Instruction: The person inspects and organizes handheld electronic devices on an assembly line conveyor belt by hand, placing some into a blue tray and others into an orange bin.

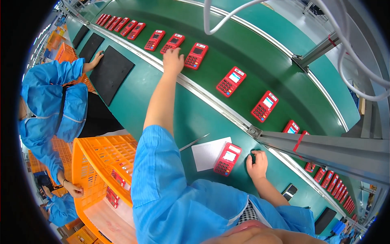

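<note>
My left hand [173, 62] is stretched across the metal rail onto the green conveyor. Its bent fingers close on the lower end of a red card payment terminal [174, 40] with a dark screen. Just right of that hand lies another red terminal [196, 56], also dark. My right hand [257, 164] rests on the green worktable, thumb and fingers apart and loosely bent, with nothing visible in it. Left of it, a red terminal [227, 159] with a lit screen lies partly on a sheet of lined paper [205, 153]. A thin pen-like stick [194, 142] lies beside the paper.
More red terminals [231, 81] line the conveyor [260, 61] both ways. A grey metal post [325, 152] crosses on the right; white cables [345, 44] hang above. An orange crate [87, 162] holding terminals stands left, near a blue-sleeved co-worker [53, 97]. Black mats [111, 73] lie beyond.
</note>
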A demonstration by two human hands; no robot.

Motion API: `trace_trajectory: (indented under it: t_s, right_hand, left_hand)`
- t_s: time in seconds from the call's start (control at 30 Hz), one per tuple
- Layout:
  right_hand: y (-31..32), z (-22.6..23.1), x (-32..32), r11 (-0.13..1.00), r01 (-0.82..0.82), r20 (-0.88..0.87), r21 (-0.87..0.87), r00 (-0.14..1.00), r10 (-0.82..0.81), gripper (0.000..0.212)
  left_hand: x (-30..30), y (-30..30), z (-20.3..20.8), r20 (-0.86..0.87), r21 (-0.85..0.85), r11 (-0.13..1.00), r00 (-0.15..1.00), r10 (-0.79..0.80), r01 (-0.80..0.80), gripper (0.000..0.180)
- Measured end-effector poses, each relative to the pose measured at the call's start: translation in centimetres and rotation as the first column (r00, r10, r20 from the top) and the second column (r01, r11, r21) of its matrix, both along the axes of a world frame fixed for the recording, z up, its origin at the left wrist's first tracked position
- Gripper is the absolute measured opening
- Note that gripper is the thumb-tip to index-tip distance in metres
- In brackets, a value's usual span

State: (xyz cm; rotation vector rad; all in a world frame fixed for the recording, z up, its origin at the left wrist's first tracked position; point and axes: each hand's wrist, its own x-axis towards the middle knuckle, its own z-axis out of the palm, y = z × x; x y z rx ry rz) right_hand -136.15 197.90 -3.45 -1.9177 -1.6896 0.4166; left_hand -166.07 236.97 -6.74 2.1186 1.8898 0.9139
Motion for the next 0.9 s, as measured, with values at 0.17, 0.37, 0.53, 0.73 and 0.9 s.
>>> trace_trajectory:
  t_s: [0.17,0.37,0.53,0.73,0.9]
  right_hand:
    - [0.3,-0.7,-0.4,1.000,-0.006,-0.004,-0.002,1.000,0.006,0.019]
    - [0.6,-1.1,-0.6,1.000,-0.006,0.007,-0.020,1.000,0.006,0.020]
    - [0.8,-1.1,-0.9,1.000,-0.011,0.024,-0.025,1.000,0.012,0.021]
    - [1.6,-1.0,-1.5,0.999,-0.020,0.033,0.047,0.999,0.019,0.017]
    - [1.7,-1.0,-1.7,1.000,-0.009,0.020,-0.029,1.000,0.010,0.019]
  left_hand:
    - [-3.7,2.4,-1.2,-0.273,-0.023,0.988,0.952,0.142,-0.154,0.042]
    - [-3.6,2.3,-1.8,-0.164,-0.082,0.991,0.982,0.095,-0.110,0.040]
    - [-3.2,2.5,-0.5,-0.201,-0.148,0.984,0.977,0.070,-0.101,0.042]
    - [-3.3,2.9,-0.3,-0.238,-0.279,0.949,0.968,0.079,-0.146,0.042]
    - [-3.3,2.9,-0.5,-0.256,-0.248,0.960,0.964,0.066,-0.131,0.040]
